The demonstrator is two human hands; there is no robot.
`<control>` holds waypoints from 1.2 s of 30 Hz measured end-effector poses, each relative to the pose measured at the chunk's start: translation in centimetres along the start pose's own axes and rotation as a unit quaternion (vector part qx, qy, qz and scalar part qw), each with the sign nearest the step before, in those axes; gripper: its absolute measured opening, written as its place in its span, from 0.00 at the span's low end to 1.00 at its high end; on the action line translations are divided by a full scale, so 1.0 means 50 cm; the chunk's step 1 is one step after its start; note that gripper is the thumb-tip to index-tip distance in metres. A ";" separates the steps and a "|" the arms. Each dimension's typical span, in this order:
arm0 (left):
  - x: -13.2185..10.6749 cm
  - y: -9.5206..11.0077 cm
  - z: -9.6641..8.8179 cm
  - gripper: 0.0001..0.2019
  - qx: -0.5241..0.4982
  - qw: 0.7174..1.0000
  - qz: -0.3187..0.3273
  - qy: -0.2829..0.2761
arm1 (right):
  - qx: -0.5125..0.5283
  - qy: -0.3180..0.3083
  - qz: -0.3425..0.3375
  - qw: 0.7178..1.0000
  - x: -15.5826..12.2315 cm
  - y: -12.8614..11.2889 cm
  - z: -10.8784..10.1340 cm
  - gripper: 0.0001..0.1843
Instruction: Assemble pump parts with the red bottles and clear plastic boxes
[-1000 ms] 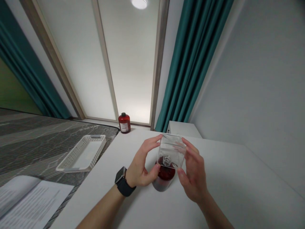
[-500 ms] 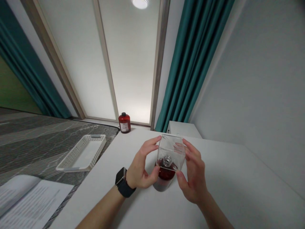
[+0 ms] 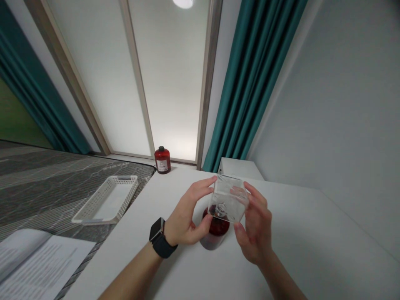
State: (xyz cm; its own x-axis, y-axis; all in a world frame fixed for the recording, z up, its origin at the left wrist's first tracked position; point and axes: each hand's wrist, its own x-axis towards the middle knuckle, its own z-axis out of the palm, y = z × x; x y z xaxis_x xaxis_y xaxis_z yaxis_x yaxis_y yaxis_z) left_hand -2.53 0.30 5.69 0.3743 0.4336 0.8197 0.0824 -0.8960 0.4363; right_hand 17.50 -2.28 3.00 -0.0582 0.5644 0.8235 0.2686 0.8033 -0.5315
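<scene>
Red bottle [image 3: 218, 228] stands on the desk [image 3: 300, 241] below a clear box [image 3: 230, 196] held in the grip of left hand [image 3: 188, 216] and right hand [image 3: 258, 227].

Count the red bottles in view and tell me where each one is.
2. One bottle stands at the far left corner of the table; the other bottle is partly behind the clear box held by the left hand and right hand. No others show.
</scene>
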 end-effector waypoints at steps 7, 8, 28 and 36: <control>-0.003 -0.005 0.001 0.28 0.010 1.000 -0.014 0.017 | -0.033 -0.012 0.019 0.999 0.010 0.000 -0.001 0.29; -0.004 -0.006 0.001 0.28 0.012 1.000 -0.019 0.019 | -0.022 -0.018 0.029 0.999 0.011 -0.001 -0.001 0.29; -0.001 -0.078 -0.028 0.19 -0.044 0.980 -0.188 -0.047 | 0.063 -0.092 0.354 0.929 0.087 0.034 -0.001 0.32; 0.008 -0.094 -0.050 0.35 0.038 0.980 -0.150 -0.128 | 0.077 -0.105 0.383 0.914 0.126 0.025 0.003 0.28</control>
State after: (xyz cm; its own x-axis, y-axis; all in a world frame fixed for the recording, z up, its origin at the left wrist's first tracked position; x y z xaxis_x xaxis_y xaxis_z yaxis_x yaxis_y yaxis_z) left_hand -5.06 4.95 4.90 0.5409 0.6496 0.5342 0.2889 -0.7400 0.6074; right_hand 17.34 2.31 7.48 -0.0969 0.9840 0.1496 0.1712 0.1646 -0.9714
